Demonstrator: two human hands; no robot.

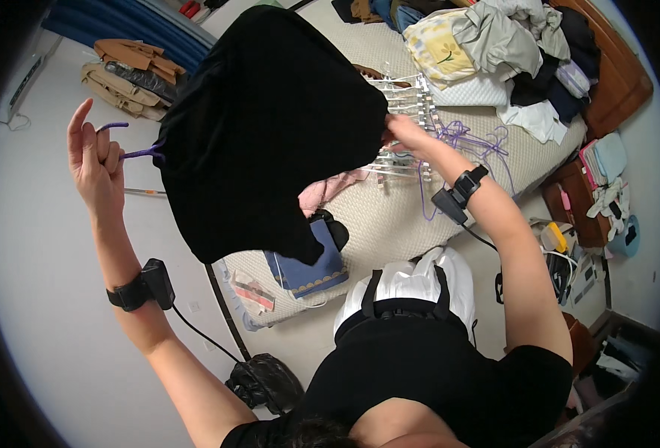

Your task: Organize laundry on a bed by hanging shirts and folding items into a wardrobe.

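Observation:
A black garment hangs spread out in front of me, above the bed. At its left edge, the hook and neck of a purple hanger stick out, and the rest of the hanger is hidden by the cloth. My left hand grips this hook between curled fingers, with the index finger pointing up. On the other side, my right hand holds the garment's right edge; its fingertips are partly hidden behind the cloth.
Behind my right hand, clip racks and loose purple hangers lie on the bed. Piled clothes and bedding fill its far right. A folded blue cloth lies near the front edge. A black plastic bag sits on the floor.

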